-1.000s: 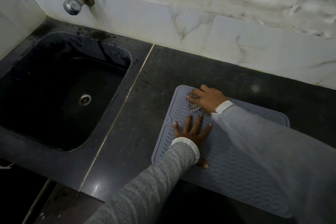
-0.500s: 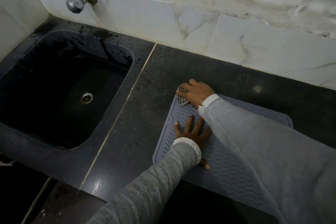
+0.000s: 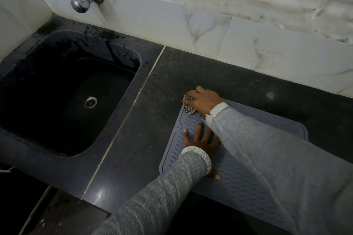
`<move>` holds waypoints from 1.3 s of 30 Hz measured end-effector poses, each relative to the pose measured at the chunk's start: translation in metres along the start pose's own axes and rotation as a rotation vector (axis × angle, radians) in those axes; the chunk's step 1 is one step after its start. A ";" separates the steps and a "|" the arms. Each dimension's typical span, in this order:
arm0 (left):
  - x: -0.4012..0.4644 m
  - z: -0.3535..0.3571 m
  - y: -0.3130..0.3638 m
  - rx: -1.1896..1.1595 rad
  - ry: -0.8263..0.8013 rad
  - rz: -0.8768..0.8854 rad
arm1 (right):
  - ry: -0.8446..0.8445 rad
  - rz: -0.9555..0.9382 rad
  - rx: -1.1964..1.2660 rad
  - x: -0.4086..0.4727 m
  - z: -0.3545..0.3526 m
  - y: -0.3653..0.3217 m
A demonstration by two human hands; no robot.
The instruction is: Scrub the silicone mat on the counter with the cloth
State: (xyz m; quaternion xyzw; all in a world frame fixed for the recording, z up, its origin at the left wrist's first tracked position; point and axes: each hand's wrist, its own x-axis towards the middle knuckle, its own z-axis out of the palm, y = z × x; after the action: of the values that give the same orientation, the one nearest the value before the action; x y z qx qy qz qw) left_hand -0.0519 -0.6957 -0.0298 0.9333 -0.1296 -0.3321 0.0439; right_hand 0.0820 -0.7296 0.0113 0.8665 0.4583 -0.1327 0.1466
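A grey ribbed silicone mat point(image 3: 235, 183) lies flat on the black counter point(image 3: 145, 139), right of the sink. My left hand point(image 3: 202, 143) presses on the mat's left part with fingers spread straight. At the mat's far left corner my right hand point(image 3: 205, 101) grips a bunched black-and-white checked cloth point(image 3: 188, 106), which pokes out under its fingers and overlaps the mat's edge. My grey sleeves cover much of the mat's right side.
A dark sink point(image 3: 70, 97) with a metal drain point(image 3: 90, 102) sits to the left, its far rim speckled wet. A chrome tap point(image 3: 80, 0) juts from the white marble wall point(image 3: 210, 30) behind. The counter's front edge runs close below the mat.
My right hand has slid the cloth away from me and leftward, from inside the mat to its far left corner. My left hand has stayed pressed in place.
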 end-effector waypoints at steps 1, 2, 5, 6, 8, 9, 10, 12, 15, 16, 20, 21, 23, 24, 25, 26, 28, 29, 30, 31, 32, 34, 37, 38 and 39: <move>0.000 0.000 0.000 -0.008 0.006 0.001 | 0.004 0.002 0.003 -0.004 0.007 0.005; -0.001 0.001 0.000 -0.021 0.017 0.001 | -0.011 -0.013 -0.001 -0.011 0.013 0.011; -0.001 0.004 0.000 -0.025 0.039 0.002 | -0.007 -0.004 0.031 -0.040 0.030 0.029; 0.000 0.004 0.000 -0.016 0.041 0.000 | -0.025 0.006 0.042 -0.048 0.032 0.032; 0.000 0.004 0.000 -0.009 0.038 -0.002 | -0.038 0.054 0.058 -0.053 0.030 0.032; 0.000 0.004 0.000 -0.012 0.039 -0.003 | -0.034 0.087 0.073 -0.053 0.027 0.030; -0.002 0.004 0.000 -0.012 0.048 -0.005 | -0.024 0.102 0.099 -0.052 0.025 0.027; -0.007 0.005 0.001 -0.010 0.093 -0.013 | -0.027 0.122 0.112 -0.054 0.020 0.024; -0.016 0.009 0.010 0.001 0.155 0.017 | -0.033 0.105 0.074 -0.058 0.016 0.025; -0.019 0.010 0.013 0.002 0.147 0.030 | -0.044 0.125 0.092 -0.058 0.014 0.022; -0.022 0.013 0.015 -0.071 0.074 0.007 | 0.006 0.140 0.198 -0.046 0.009 0.013; -0.022 0.014 0.014 -0.082 0.065 0.002 | 0.037 0.115 0.173 -0.040 0.007 0.009; -0.021 0.015 0.013 -0.084 0.059 0.001 | 0.098 0.103 0.180 -0.031 0.002 -0.004; -0.020 0.015 0.013 -0.083 0.054 0.003 | 0.102 0.080 0.148 -0.027 -0.004 -0.012; -0.020 0.014 0.014 -0.081 0.047 0.003 | 0.090 0.045 0.110 -0.023 -0.007 -0.020; -0.020 0.014 0.014 -0.079 0.039 -0.002 | 0.073 -0.008 0.035 -0.021 -0.008 -0.026; -0.020 0.013 0.015 -0.085 0.028 -0.021 | 0.032 -0.029 -0.039 -0.021 -0.005 -0.032; -0.020 0.013 0.016 -0.096 0.030 -0.023 | 0.023 -0.012 -0.051 -0.024 -0.001 -0.031; -0.020 0.013 0.016 -0.110 0.035 -0.022 | 0.005 0.011 -0.043 -0.030 0.004 -0.027; -0.021 0.013 0.017 -0.120 0.037 -0.021 | -0.003 0.033 -0.019 -0.039 0.008 -0.022; -0.022 0.013 0.017 -0.126 0.034 -0.023 | -0.034 0.059 0.006 -0.049 0.013 -0.016; -0.021 0.013 0.016 -0.125 0.030 -0.030 | -0.048 0.058 -0.011 -0.064 0.022 -0.003; -0.022 0.012 0.016 -0.127 0.025 -0.031 | -0.086 0.063 0.014 -0.069 0.019 0.004; -0.022 0.012 0.016 -0.126 0.027 -0.028 | -0.073 0.052 0.034 -0.065 0.018 0.004; -0.022 0.012 0.016 -0.123 0.031 -0.025 | -0.031 0.041 0.038 -0.060 0.015 0.003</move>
State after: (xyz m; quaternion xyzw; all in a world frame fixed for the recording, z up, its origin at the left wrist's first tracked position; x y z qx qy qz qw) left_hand -0.0795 -0.7046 -0.0233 0.9354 -0.0964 -0.3253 0.0991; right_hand 0.0504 -0.7817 0.0196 0.8763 0.4354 -0.1515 0.1398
